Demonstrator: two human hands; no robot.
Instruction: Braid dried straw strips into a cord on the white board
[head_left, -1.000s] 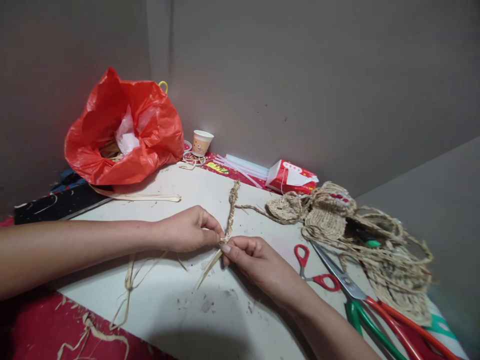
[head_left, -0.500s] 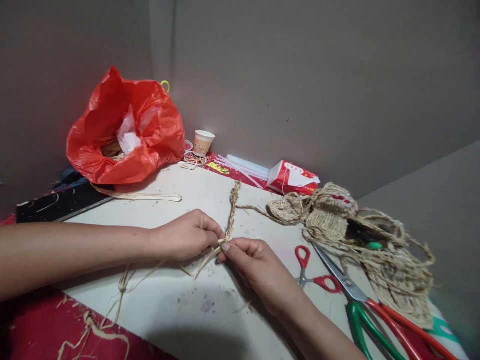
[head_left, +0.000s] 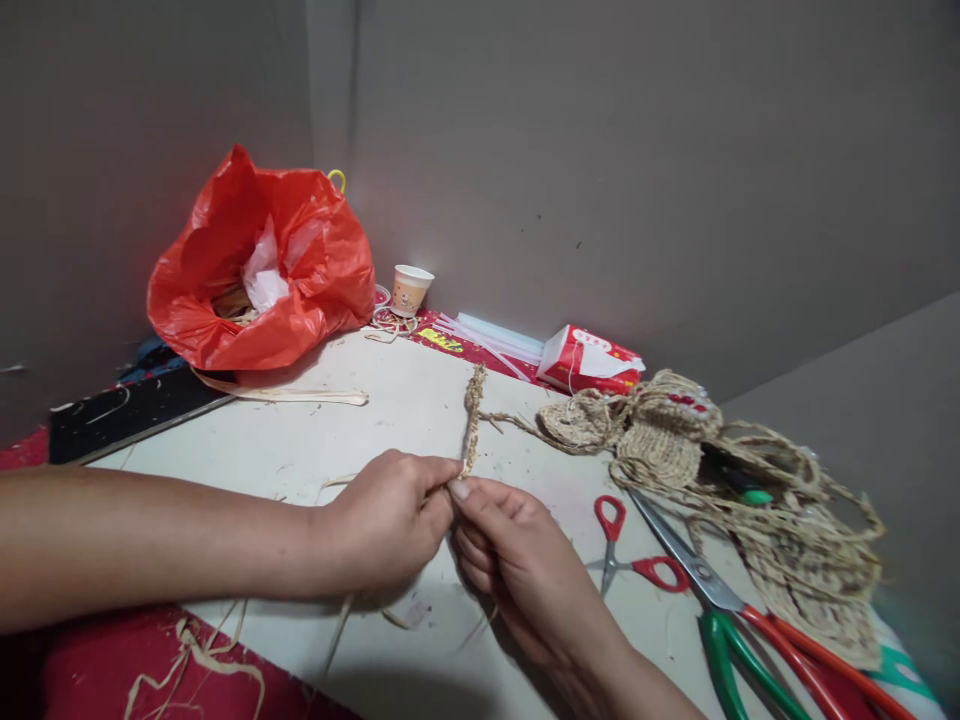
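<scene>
A narrow braid of straw-coloured fibre (head_left: 473, 418) runs away from me across the white board (head_left: 405, 400). At its near end my left hand (head_left: 394, 515) is closed, thumb and forefinger pinching the braid. My right hand (head_left: 510, 540) pinches the same end from the other side, its thumb almost touching the left fingers. Both fists hide most of the loose strands, though a few pale ends poke out below and left of them. Right of my right hand lie small red-handled scissors (head_left: 609, 545), spread apart, and large shears (head_left: 705, 580) with red and green handles.
A red plastic bag (head_left: 330, 270) stands open at the back left, beside a paper cup (head_left: 412, 290). Behind the board lie plastic strips (head_left: 499, 338) and a red tissue pack (head_left: 589, 360). Woven straw pieces and cords (head_left: 664, 440) are heaped at right. Loose fibre (head_left: 195, 655) lies front left.
My left hand has turned over and come nearer to me, its fingers now tight against the right hand's. The loose strands that stuck out between the hands are now mostly covered.
</scene>
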